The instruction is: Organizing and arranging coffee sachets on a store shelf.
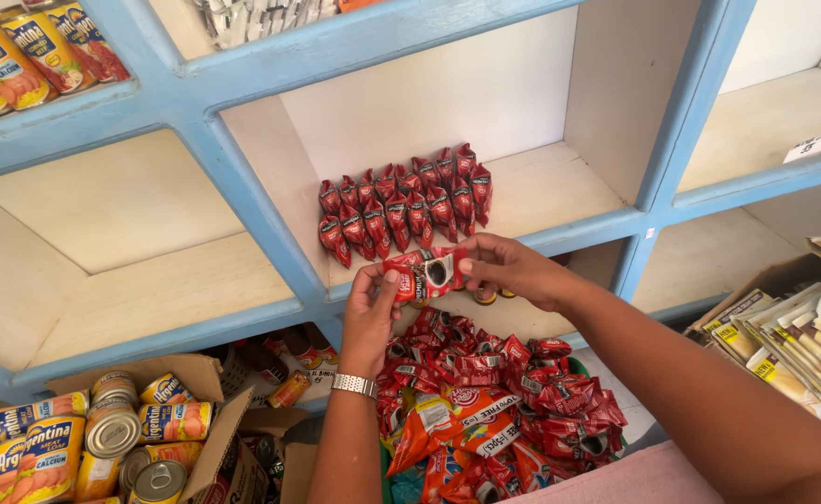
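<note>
Above the fingers, blue shelf (242, 201), bare board right of red sachet rows (401, 207). Below, heaped sachets (513, 392). At the shelf lip, left hand (370, 313) and right hand (513, 269) pinching one red sachet (426, 273) by its ends.

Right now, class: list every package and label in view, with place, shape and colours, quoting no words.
Small red sachet: pinched by left hand and right hand.
Red sachet rows: overlapping on middle shelf.
Red and orange sachet heap: below hands.
Yellow-labelled round cans: cardboard box, bottom left.
Small white tag: right shelf edge.
</note>
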